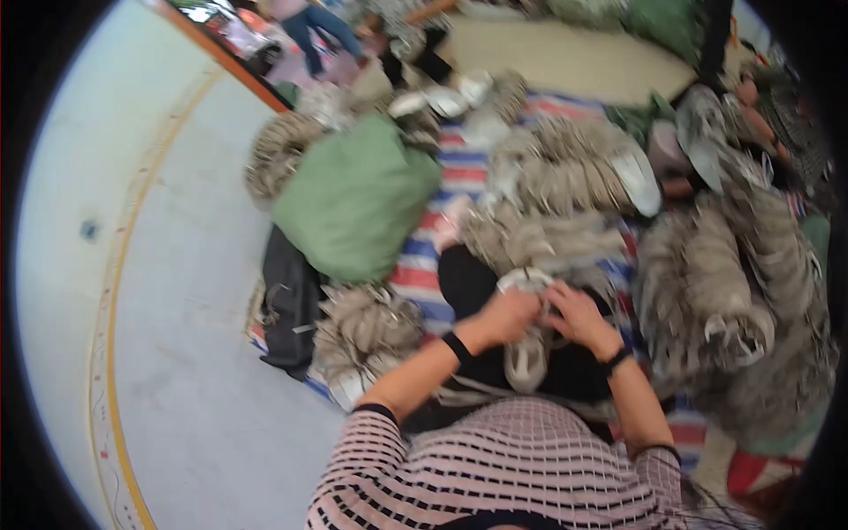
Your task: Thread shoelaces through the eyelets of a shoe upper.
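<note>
Broadly, a pale grey floor with a yellow line fills the left side, and a striped sheet in red, white and blue is spread over it to the right. On the sheet lie big bundles of grey-beige shoe parts, heaped at the right and at the middle, with more at the upper left beside a full green sack. A black bag lies at the sheet's left edge, just below the sack. A smaller bundle sits near the person's left forearm. Far off at the top, another person's legs show on the floor.

The person sits with dark trousers and a pink, black-striped top. Over the lap, a pale grey shoe hangs between both hands, toe end downward, touching the trousers. The left hand is curled closed on the shoe's upper left side. The right hand grips its upper right side, fingers bent over the top edge. Each wrist wears a black band. The picture is blurred, so finer detail of the shoe cannot be told.
</note>
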Tool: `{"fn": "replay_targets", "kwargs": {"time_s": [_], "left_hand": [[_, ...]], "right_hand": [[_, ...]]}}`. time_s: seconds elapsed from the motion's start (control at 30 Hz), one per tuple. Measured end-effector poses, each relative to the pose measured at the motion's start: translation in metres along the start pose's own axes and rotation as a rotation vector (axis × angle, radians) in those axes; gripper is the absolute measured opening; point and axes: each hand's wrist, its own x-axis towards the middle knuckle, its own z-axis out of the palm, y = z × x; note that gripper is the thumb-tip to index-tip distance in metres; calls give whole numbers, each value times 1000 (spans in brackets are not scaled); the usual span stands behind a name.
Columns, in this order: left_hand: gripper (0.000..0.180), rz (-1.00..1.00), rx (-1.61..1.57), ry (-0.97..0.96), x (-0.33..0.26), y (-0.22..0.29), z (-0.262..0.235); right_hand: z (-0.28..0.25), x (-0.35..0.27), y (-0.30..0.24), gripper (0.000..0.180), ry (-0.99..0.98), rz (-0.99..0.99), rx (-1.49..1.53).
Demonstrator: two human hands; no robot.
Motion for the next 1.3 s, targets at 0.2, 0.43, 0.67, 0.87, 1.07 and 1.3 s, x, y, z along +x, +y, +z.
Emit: {"fn": "replay_targets", "kwargs": {"time_s": [0.2, 0.43, 0.67, 0.87, 1.07, 1.3], "left_hand": [[10, -178, 386, 435, -53, -91, -127], [14, -606, 1022, 852, -193, -202, -336], [25, -848, 743, 953, -212, -189, -326], [20, -775, 122, 1143, -180, -180, -272], [18, -705, -414, 1132, -133, -156, -249], [17, -523, -1473, 1051, -124, -168, -259]], "right_hand": [[-5, 15, -11, 13, 35, 17, 215], [-1, 5, -13, 10, -7, 49, 153], [-13, 7, -22, 6, -61, 45, 87], [-13, 19, -33, 5, -91, -142, -99], [-8, 26, -36, 5, -203, -162, -183], [-14, 32, -39, 5, -469, 50, 455]]}}
